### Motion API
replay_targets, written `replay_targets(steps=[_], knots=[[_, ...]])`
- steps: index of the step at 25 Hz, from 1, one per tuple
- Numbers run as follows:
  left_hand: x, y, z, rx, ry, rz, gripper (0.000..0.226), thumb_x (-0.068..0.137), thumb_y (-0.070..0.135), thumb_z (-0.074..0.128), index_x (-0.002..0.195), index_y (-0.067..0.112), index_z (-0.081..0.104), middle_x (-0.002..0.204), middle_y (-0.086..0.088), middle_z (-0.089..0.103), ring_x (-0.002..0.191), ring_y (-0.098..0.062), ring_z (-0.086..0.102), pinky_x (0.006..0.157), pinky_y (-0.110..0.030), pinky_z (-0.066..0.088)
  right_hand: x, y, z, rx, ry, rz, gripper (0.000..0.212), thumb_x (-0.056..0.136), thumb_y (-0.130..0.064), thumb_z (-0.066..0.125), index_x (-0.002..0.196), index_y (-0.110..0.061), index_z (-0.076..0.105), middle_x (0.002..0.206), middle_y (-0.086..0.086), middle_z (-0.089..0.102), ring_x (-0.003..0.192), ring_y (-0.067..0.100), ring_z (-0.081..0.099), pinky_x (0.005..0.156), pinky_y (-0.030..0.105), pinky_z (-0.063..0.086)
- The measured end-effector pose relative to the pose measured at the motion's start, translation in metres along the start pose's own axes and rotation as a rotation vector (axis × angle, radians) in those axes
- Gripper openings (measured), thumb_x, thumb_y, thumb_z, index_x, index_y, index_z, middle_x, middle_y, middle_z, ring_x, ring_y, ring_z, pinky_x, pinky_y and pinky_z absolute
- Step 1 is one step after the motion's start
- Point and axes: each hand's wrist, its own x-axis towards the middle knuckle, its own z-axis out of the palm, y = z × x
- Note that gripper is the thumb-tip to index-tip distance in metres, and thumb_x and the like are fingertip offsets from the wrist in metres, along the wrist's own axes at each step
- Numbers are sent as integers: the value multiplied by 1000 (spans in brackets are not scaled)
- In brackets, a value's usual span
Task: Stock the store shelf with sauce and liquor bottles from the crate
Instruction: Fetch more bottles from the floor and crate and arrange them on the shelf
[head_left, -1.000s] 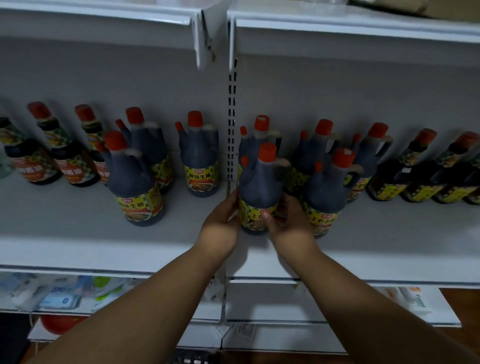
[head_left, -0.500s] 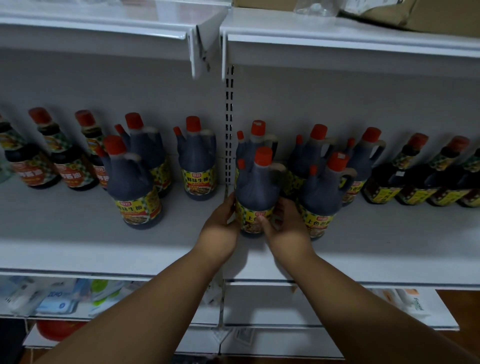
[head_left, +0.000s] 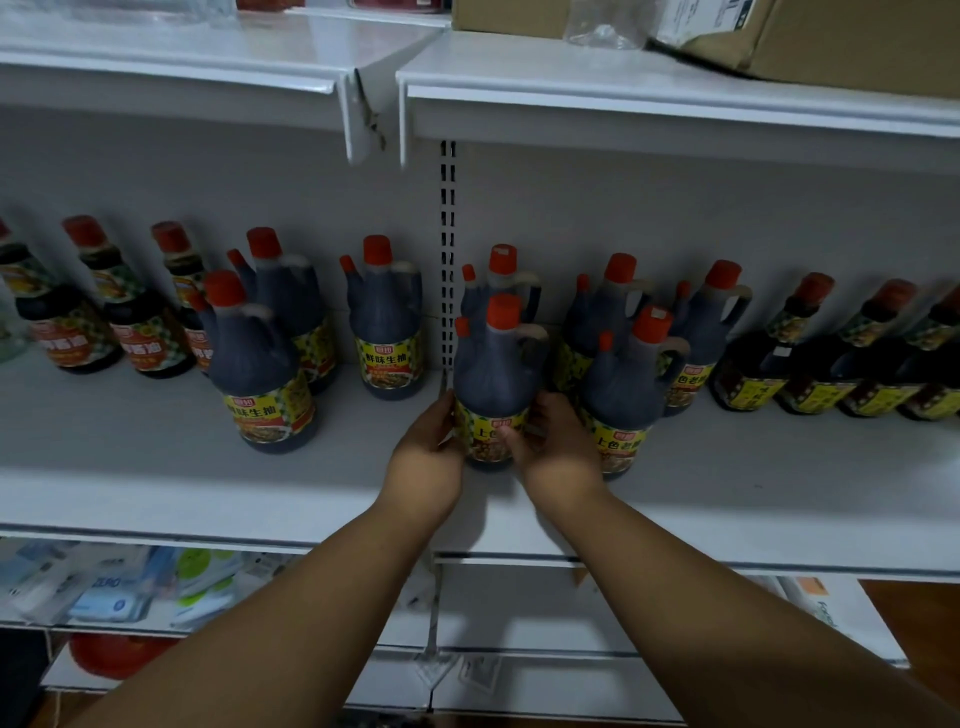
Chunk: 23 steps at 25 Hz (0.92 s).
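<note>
Both hands hold one big dark soy sauce jug (head_left: 493, 384) with a red cap. The left hand (head_left: 428, 452) presses on its left side and the right hand (head_left: 553, 449) wraps the right side, with the thumb across the yellow label, so both are closed on the jug. It stands on the white shelf (head_left: 156, 457), near the front, just right of the slotted post (head_left: 448, 249) at the back.

Compared with a second ago, the jug sits in nearly the same spot and the hands have not let go. They only seem to be nudging or turning it a little (the label now faces forward). So I think this bottle is as good as placed, and the hands are just tidying it.

A second jug (head_left: 623, 400) stands just beside it on the right, very close to the right hand. More jugs stand behind, and slimmer bottles (head_left: 763, 358) line up further right. The crate is not in view. Next the hands probably let go and fetch another bottle.
</note>
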Motion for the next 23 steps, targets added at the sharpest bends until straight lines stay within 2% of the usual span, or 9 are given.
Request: replay_targets(steps=[3,7,11,16,18,20,23], knots=[[1,1,-1,-35,-8,-15,53,93,2,54,133,37,50,111,26,58,111,-1,55,91,-16,41,2,2,5,6,5,28,53,84,-27,74,130,-19,48,123,1,65,113,22,62,93,44,52],[3,-3,-5,-20,-45,-12,57,92,-1,55,141,26,47,120,19,57,116,-2,53,91,-13,42,1,4,7,4,8,23,55,84,-30,72,131,-18,47,125,2,64,114,24,62,93,46,52],[4,-7,-3,-59,-27,-37,59,90,-5,54,142,24,47,123,13,59,117,-6,55,103,-28,45,2,3,7,2,21,0,59,84,-30,73,135,-17,46,129,3,62,118,25,60,94,45,51],[4,2,-3,53,-11,-30,55,94,0,53,143,22,46,130,8,57,117,-6,52,95,-20,40,8,-1,2,-44,-33,24,55,83,-30,74,129,-16,48,128,4,62,119,26,59,96,43,50],[-4,6,-2,65,3,-45,57,92,-4,50,144,20,45,128,10,54,117,-5,49,94,-19,38,3,-5,-5,-82,-67,-6,59,82,-32,74,132,-17,47,131,3,60,122,24,56,97,35,47],[-21,6,7,78,87,-81,55,90,-6,50,138,19,47,121,9,55,114,-9,53,91,-22,39,-13,-4,-20,-68,-67,-25,60,84,-30,73,136,-14,48,126,5,62,116,23,57,89,27,44],[-51,5,40,114,235,-79,35,89,3,56,110,31,54,101,7,64,93,-11,60,81,-23,44,-43,9,-50,-67,-51,11,31,87,-26,69,114,-14,61,100,4,66,93,22,62,77,28,45]])
